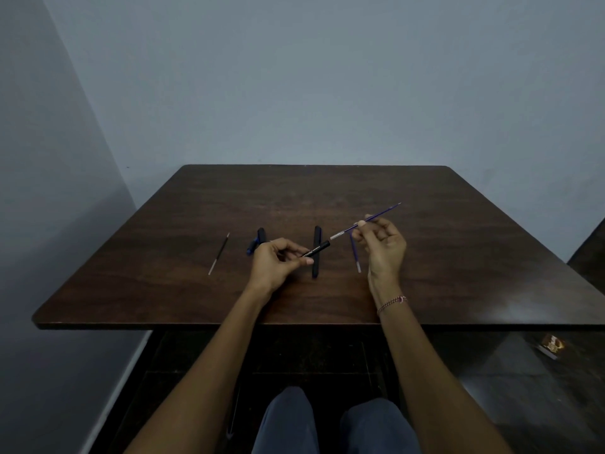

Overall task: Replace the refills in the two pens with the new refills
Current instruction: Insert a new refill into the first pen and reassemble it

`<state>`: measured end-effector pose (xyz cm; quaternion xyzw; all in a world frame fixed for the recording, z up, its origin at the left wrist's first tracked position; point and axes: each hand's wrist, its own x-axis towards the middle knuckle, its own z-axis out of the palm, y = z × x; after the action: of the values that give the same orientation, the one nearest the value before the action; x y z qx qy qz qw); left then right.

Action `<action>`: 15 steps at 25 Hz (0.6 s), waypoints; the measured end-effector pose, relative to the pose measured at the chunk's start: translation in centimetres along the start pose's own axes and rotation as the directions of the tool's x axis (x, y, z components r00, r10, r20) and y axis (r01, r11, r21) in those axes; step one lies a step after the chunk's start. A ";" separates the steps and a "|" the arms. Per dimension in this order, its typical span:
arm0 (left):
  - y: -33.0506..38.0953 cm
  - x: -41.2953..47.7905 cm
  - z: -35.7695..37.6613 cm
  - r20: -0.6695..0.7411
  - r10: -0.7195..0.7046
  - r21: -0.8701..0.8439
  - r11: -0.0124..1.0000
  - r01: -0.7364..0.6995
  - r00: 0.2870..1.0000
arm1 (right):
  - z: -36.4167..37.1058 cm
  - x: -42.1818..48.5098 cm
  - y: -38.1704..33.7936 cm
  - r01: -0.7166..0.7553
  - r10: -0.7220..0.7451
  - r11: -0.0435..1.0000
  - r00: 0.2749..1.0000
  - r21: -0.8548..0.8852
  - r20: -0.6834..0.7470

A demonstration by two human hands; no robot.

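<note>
The left hand (278,260) grips a black pen barrel (319,249) between thumb and curled fingers, its open end aimed to the right. The right hand (383,250) pinches a blue refill (347,229) in its fingers, metal tip just beside the barrel's mouth and not yet inside. On the bench (458,240) lie a second blue refill (355,257) under the right hand, another black pen (315,268) beneath the barrel, a black-and-blue pen piece (258,239), and a dark refill (220,252) far left.
</note>
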<state>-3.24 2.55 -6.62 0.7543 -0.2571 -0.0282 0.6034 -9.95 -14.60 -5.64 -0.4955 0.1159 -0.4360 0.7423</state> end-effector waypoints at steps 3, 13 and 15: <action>0.1 -0.1 0.0 -0.003 -0.004 0.010 1.000 0.004 1.000 | 0.1 -0.3 -0.1 -0.003 0.003 1.000 1.000 -0.006 0.026; -0.2 0.0 -0.1 -0.031 -0.001 0.019 1.000 0.002 1.000 | -0.1 -0.4 -0.1 -0.010 0.012 1.000 0.998 -0.026 0.061; -0.2 0.1 -0.1 -0.033 -0.007 0.013 1.000 0.007 0.999 | -0.1 -0.3 0.0 -0.008 0.010 1.000 0.998 -0.026 0.068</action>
<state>-3.08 2.66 -6.76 0.7594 -0.2448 -0.0162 0.6027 -10.23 -14.42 -5.74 -0.5189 0.0984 -0.4139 0.7415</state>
